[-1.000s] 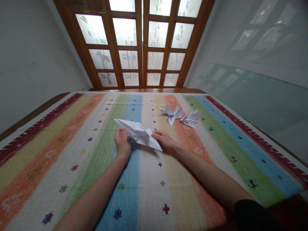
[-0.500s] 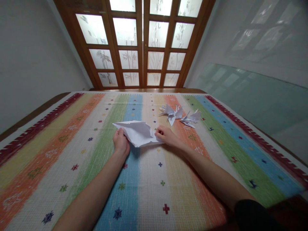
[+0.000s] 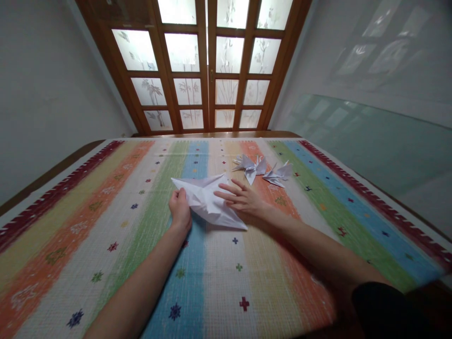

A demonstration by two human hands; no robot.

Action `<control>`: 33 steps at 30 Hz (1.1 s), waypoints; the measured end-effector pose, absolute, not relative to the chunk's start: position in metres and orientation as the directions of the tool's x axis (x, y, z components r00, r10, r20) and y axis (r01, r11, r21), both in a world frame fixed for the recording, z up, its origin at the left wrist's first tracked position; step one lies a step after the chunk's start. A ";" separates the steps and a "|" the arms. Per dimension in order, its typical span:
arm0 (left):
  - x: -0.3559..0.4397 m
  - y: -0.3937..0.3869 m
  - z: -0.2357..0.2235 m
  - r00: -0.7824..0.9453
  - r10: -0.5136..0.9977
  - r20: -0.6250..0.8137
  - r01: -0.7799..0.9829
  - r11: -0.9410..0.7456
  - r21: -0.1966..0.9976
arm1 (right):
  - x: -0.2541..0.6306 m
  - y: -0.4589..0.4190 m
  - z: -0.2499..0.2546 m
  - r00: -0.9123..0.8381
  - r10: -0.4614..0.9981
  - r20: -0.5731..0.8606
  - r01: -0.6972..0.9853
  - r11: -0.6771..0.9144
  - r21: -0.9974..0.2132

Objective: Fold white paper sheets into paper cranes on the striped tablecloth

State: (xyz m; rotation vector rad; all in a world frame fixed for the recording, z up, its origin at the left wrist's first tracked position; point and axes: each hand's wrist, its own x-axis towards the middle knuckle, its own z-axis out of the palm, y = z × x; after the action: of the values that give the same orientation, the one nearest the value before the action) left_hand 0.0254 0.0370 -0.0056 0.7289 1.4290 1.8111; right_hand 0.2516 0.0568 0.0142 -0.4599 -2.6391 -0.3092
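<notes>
A partly folded sheet of white paper (image 3: 208, 200) lies at the middle of the table, its creased layers opened out and several pointed corners showing. My left hand (image 3: 181, 208) grips its left corner, with the thumb on top and the other fingers mostly hidden. On the right side, my right hand (image 3: 243, 198) is open, fingers stretched and spread over the paper's right part. Whether those fingertips press on the paper or hover just above it, I cannot tell.
Beyond my right hand sit folded white paper cranes (image 3: 250, 167), with another crane (image 3: 278, 174) to their right. A striped, patterned tablecloth (image 3: 141, 245) covers the table. Wooden doors with glass panes (image 3: 190, 89) stand behind its far edge, and a glass sheet (image 3: 353, 136) is at the right.
My right hand has gone from a pinch on the paper's right edge to spread fingers. The paper has opened flatter, and one corner now points toward the lower right.
</notes>
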 end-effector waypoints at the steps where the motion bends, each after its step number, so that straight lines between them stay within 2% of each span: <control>1: 0.024 0.037 -0.005 -0.608 0.790 0.078 -0.090 -0.167 0.982 | 0.253 0.057 0.017 -0.832 0.270 0.484 0.361 0.927 0.105; 3: 0.020 0.037 -0.001 -0.563 0.790 0.242 0.069 -0.247 0.967 | 0.255 0.055 0.022 -0.785 0.292 0.546 0.343 0.939 -0.009; 5: 0.016 0.036 0.005 -0.399 0.867 0.299 0.038 -0.310 0.950 | 0.256 0.051 0.028 -0.719 0.334 0.610 0.292 0.941 -0.171; 6: 0.014 0.035 0.009 -0.268 0.927 0.262 -0.055 -0.286 0.957 | 0.256 0.049 0.031 -0.680 0.375 0.631 0.263 0.927 -0.267; 8: 0.010 0.032 0.016 0.048 0.992 0.117 -0.260 -0.101 0.960 | 0.255 0.047 0.036 -0.591 0.517 0.619 0.247 0.846 -0.472; 10: 0.007 0.027 0.023 0.278 0.960 0.015 -0.378 0.095 0.921 | 0.251 0.049 0.039 -0.479 0.698 0.532 0.286 0.698 -0.657; 11: 0.007 0.025 0.026 0.331 0.944 0.001 -0.412 0.143 0.900 | 0.249 0.051 0.040 -0.417 0.776 0.473 0.302 0.609 -0.733; 14: 0.007 0.022 0.031 0.284 0.959 0.023 -0.433 0.106 0.895 | 0.239 0.058 0.040 -0.241 0.920 0.308 0.275 0.369 -0.888; 17: 0.004 0.026 0.033 0.013 0.999 0.031 -0.216 -0.027 0.976 | 0.230 0.063 0.038 -0.091 0.980 0.177 0.281 0.195 -0.939; 19: -0.002 0.030 0.031 -0.192 0.980 0.059 0.044 -0.052 0.998 | 0.224 0.064 0.034 -0.006 0.995 0.095 0.353 0.091 -0.931; 21: -0.009 0.033 0.028 -0.276 0.957 0.093 0.355 0.011 0.935 | 0.220 0.063 0.027 0.016 1.000 0.025 0.456 0.015 -0.890; 23: -0.016 0.033 0.024 -0.248 0.963 0.104 0.639 0.082 0.765 | 0.219 0.061 0.019 -0.023 1.000 -0.001 0.592 0.013 -0.806; 25: -0.018 0.029 0.019 -0.205 0.974 0.096 0.819 0.117 0.562 | 0.221 0.059 0.013 -0.061 0.996 0.066 0.733 0.089 -0.674; 28: -0.016 0.021 0.016 -0.178 0.980 0.091 0.934 0.139 0.330 | 0.217 0.055 0.009 -0.160 0.930 0.331 0.854 0.299 -0.426; 30: -0.012 0.017 0.016 -0.176 0.980 0.090 0.960 0.151 0.234 | 0.206 0.052 0.009 -0.328 0.832 0.446 0.843 0.471 -0.258; 33: -0.007 0.013 0.017 -0.152 0.983 0.107 0.979 0.135 0.154 | 0.180 0.049 0.007 -0.620 0.687 0.379 0.712 0.695 -0.094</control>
State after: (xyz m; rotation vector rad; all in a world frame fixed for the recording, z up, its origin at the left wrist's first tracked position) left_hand -0.0068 0.0135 0.0170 2.0324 2.3513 0.2933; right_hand 0.1799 0.0491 0.0072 -1.0890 -2.5187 -0.0911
